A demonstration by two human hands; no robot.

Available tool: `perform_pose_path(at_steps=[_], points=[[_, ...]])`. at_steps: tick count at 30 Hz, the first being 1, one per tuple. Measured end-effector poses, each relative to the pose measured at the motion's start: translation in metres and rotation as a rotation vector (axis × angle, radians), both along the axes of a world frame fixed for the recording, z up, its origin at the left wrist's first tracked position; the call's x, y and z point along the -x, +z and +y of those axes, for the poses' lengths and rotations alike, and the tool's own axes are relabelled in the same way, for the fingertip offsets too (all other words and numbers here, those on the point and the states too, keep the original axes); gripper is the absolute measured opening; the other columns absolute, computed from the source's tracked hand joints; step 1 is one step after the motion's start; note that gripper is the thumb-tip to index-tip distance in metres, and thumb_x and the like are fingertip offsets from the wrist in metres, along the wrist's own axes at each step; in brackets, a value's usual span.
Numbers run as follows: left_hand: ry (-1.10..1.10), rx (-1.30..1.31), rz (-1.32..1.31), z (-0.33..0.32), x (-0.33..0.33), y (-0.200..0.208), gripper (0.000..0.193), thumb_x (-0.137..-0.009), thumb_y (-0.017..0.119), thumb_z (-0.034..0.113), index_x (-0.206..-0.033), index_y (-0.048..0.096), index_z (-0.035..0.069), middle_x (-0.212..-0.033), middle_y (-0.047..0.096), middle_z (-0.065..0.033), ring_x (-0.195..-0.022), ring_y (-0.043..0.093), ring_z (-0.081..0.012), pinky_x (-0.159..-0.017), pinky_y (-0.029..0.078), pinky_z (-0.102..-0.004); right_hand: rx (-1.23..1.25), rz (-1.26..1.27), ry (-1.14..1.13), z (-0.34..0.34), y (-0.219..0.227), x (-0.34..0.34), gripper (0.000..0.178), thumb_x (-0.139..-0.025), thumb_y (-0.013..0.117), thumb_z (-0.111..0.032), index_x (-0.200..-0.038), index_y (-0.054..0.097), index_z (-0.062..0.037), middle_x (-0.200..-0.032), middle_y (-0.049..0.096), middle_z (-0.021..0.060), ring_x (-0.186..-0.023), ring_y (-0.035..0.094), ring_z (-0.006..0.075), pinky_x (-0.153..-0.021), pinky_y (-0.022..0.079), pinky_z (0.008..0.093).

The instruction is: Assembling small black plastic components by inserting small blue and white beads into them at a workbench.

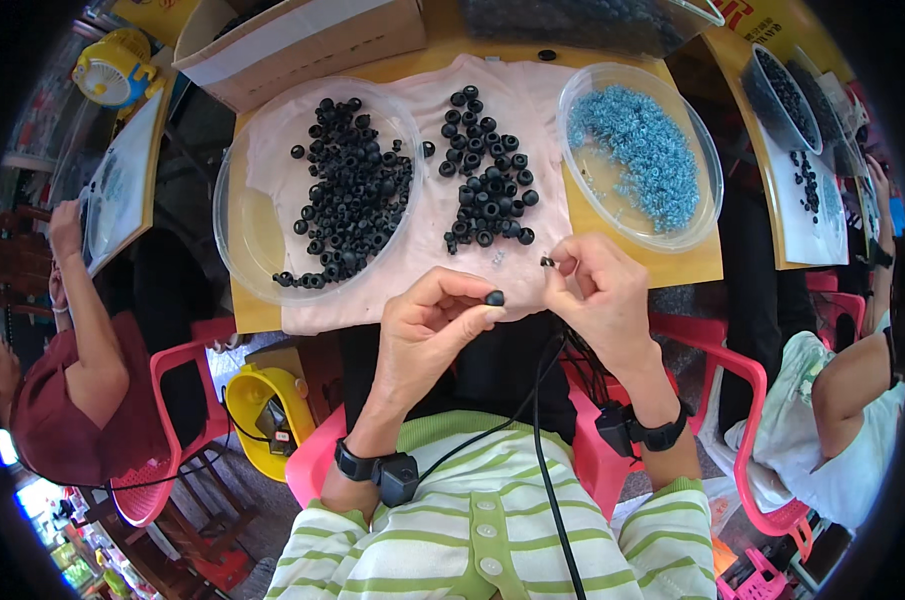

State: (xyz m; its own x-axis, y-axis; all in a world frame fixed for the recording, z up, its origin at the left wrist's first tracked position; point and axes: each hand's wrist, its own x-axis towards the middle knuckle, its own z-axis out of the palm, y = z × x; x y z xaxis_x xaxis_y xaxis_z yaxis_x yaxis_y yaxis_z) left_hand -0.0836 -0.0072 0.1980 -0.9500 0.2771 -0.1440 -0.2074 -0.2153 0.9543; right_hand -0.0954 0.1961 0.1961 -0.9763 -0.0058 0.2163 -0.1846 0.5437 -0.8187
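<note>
My left hand (pixel 427 325) pinches a small round black bead-like piece (pixel 494 298) between thumb and fingertips, in front of the table edge. Just to its right, my right hand (pixel 604 295) has its thumb and fingers closed on a tiny dark piece (pixel 547 262), too small to name. Beyond my hands, a loose pile of black round pieces with holes (pixel 487 190) lies on a pale pink cloth (pixel 372 312). On the left, a clear round tray (pixel 252 245) holds many more black pieces. Small blue translucent ring-like pieces (pixel 647 150) fill part of another clear tray (pixel 597 190) on the right.
A cardboard box (pixel 307 55) and a dark-filled clear bin (pixel 582 25) stand at the back. People sit at tables left (pixel 92 350) and right (pixel 832 400). A yellow bucket (pixel 262 410) is on the floor at left. Black cables (pixel 540 440) hang before me.
</note>
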Motion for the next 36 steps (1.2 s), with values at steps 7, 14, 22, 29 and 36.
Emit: perform_pose_path(at_steps=[7, 14, 22, 29, 36], points=[[0.06, -0.063, -0.017, -0.01, -0.002, -0.007, 0.019, -0.083, 0.069, -0.005, -0.099, 0.06, 0.0, -0.098, 0.065, -0.0089, -0.087, 0.064, -0.0135, -0.079, 0.054, -0.026, -0.347, 0.187, 0.006, -0.001, 0.013, -0.002, 0.017, -0.075, 0.07, -0.004, -0.09, 0.063, -0.009, -0.076, 0.059, 0.0044, -0.063, 0.062, 0.0212, -0.055, 0.049, 0.0317], [0.106, -0.146, 0.043, -0.014, -0.005, -0.008, 0.021, -0.082, 0.068, -0.007, -0.099, 0.06, 0.001, -0.1, 0.062, -0.0065, -0.089, 0.062, -0.011, -0.079, 0.052, -0.0247, -0.566, 0.354, 0.264, -0.022, 0.017, 0.008, 0.022, -0.072, 0.062, -0.007, -0.094, 0.062, -0.0059, -0.086, 0.056, 0.0029, -0.08, 0.061, 0.0174, -0.059, 0.051, 0.0297], [0.137, -0.139, -0.064, -0.017, -0.01, 0.001, 0.016, -0.085, 0.066, -0.001, -0.1, 0.06, 0.001, -0.098, 0.066, -0.0111, -0.082, 0.066, -0.0146, -0.075, 0.054, -0.0257, -0.692, 0.311, 0.362, -0.025, 0.022, 0.014, 0.02, -0.071, 0.063, -0.006, -0.09, 0.059, -0.0042, -0.083, 0.053, 0.0059, -0.079, 0.061, 0.0193, -0.059, 0.052, 0.0308], [0.1, -0.463, -0.232, -0.012, -0.013, -0.002, 0.017, -0.089, 0.064, 0.003, -0.105, 0.059, 0.001, -0.097, 0.067, -0.0128, -0.083, 0.067, -0.0162, -0.075, 0.055, -0.0263, 0.4, -0.297, 0.278, -0.025, 0.048, -0.007, 0.01, -0.084, 0.07, -0.004, -0.093, 0.067, -0.0012, -0.087, 0.062, 0.0023, -0.068, 0.059, 0.0051, -0.058, 0.046, 0.0224], [-0.008, -0.544, -0.242, -0.003, -0.016, 0.0, 0.018, -0.087, 0.065, -0.001, -0.104, 0.06, -0.001, -0.096, 0.067, -0.0138, -0.085, 0.068, -0.0184, -0.076, 0.057, -0.0282, 0.682, -0.238, 0.345, -0.025, 0.041, -0.017, 0.01, -0.089, 0.066, -0.004, -0.096, 0.067, 0.002, -0.095, 0.061, 0.0057, -0.077, 0.064, 0.0088, -0.067, 0.051, 0.0193]])
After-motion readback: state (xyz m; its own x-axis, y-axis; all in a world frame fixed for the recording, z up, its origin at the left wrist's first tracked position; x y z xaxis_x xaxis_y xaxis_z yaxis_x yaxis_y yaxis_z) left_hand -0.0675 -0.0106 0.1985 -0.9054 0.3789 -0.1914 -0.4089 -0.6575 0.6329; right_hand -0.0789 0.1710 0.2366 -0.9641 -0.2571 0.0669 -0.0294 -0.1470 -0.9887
